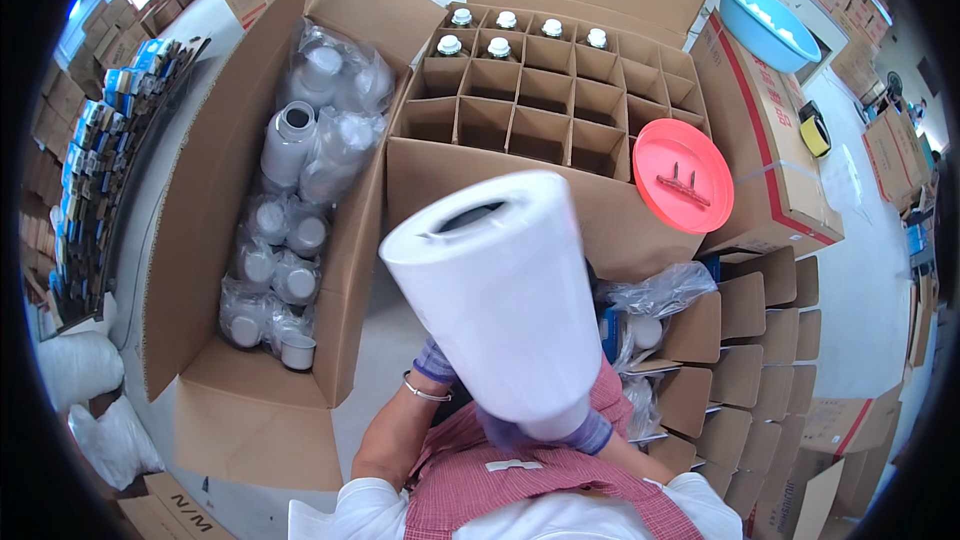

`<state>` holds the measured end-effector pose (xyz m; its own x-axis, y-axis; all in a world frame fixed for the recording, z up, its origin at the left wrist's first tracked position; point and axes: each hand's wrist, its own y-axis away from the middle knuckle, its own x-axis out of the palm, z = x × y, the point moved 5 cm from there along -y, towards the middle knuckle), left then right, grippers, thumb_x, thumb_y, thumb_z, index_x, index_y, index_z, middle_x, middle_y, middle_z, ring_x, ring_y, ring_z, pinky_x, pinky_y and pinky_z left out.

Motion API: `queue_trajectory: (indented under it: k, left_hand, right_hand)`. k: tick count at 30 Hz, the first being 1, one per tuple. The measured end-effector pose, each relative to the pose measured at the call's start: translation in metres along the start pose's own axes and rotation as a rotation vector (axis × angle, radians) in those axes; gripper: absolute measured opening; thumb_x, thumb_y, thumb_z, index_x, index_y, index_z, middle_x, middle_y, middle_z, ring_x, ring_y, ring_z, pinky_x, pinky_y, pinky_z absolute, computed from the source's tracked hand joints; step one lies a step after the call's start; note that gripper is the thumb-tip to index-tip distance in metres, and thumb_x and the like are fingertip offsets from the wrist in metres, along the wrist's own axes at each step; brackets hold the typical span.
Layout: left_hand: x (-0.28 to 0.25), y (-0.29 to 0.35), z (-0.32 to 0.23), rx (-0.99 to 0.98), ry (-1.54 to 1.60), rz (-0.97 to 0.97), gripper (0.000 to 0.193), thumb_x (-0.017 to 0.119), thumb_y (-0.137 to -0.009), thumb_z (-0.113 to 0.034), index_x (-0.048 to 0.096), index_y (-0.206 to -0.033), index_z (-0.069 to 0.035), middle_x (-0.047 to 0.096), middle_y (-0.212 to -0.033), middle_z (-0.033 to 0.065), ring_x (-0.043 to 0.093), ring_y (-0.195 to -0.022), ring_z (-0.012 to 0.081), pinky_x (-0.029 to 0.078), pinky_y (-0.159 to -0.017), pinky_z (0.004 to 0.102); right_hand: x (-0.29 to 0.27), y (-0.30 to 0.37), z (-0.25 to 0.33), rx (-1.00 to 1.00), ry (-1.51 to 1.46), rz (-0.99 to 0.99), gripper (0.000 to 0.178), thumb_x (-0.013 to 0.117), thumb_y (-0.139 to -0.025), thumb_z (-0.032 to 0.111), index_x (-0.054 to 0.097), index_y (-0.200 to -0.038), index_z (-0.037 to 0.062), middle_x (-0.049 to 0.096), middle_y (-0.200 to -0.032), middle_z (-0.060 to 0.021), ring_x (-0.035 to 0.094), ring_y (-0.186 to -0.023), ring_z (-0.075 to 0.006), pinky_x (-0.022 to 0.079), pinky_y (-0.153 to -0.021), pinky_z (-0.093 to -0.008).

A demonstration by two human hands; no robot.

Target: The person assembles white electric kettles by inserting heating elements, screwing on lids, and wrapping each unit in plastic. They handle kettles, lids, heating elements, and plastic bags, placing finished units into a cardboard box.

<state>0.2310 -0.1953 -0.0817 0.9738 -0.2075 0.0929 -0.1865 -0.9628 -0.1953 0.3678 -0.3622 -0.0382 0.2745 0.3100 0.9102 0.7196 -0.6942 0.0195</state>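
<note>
A large white plastic flask casing [510,310] tilts in front of me, its wide end with a dark round opening facing up and its narrow neck down by my apron. My right hand [585,433], in a purple glove, is closed around the neck. Behind the casing's left side goes my left hand [436,362], also gloved; its fingers are hidden. Beyond stands an open carton [500,170] with cardboard dividers; several cells hold bottles with white caps [506,20]. A red round tray [665,152] with a brownish pronged piece [684,186] rests on the carton's right front corner.
To the left, a long open carton [210,210] holds white flask parts in clear bags [345,155]. Folded cardboard dividers [740,370] stand at my right beside plastic bags [665,290]. A blue basin [768,25] and a tape roll [815,130] sit on a closed carton [765,155].
</note>
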Motion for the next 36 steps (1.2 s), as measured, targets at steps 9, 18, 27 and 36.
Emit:
queue_trajectory:
  k: [9, 18, 27, 36]
  left_hand:
    - [0.042, -0.020, -0.072, -0.549, 0.844, -0.094, 0.038, 0.040, -0.106, -0.038, 0.058, -0.099, -0.005, 0.029, -0.050, -0.0095, 0.026, -0.038, 0.0044, 0.021, -0.036, 0.0213]
    - [-0.027, -0.001, -0.076, -0.615, -0.221, 0.558, 0.041, 0.053, -0.102, -0.029, 0.059, -0.136, -0.006, 0.070, -0.104, 0.0071, 0.066, -0.096, 0.0142, 0.053, -0.087, 0.0316]
    - [-0.186, -0.252, -0.051, 0.078, -1.661, -0.254, 0.054, 0.069, -0.086, -0.039, 0.061, -0.125, -0.003, 0.057, -0.128, 0.0180, 0.049, -0.125, 0.0329, 0.036, -0.105, 0.0483]
    - [-0.084, -0.313, -0.147, -0.178, 0.402, 0.171, 0.027, 0.057, -0.101, -0.025, 0.062, -0.119, -0.006, 0.068, -0.105, 0.0018, 0.065, -0.095, 0.0127, 0.054, -0.086, 0.0334]
  right_hand:
    - [0.037, 0.012, 0.029, -0.386, 0.439, -0.277, 0.067, 0.052, -0.095, 0.054, 0.038, -0.144, 0.0102, 0.052, -0.128, -0.0155, 0.055, -0.107, -0.0269, 0.050, -0.079, -0.0385]
    - [0.073, 0.043, 0.088, -0.466, 1.864, -1.107, 0.022, 0.057, -0.098, 0.017, 0.067, -0.093, -0.0021, 0.068, -0.080, -0.0053, 0.062, -0.068, -0.0149, 0.049, -0.061, -0.0307]
    - [0.172, -0.044, 0.149, -1.148, 2.195, -0.597, 0.027, 0.054, -0.094, 0.002, 0.065, -0.118, -0.0010, 0.067, -0.107, -0.0162, 0.067, -0.096, -0.0229, 0.054, -0.085, -0.0327]
    - [0.185, -0.162, 0.190, -0.861, 2.256, -0.372, 0.049, 0.069, -0.090, 0.020, 0.055, -0.133, 0.0007, 0.058, -0.127, -0.0193, 0.062, -0.112, -0.0322, 0.050, -0.097, -0.0377]
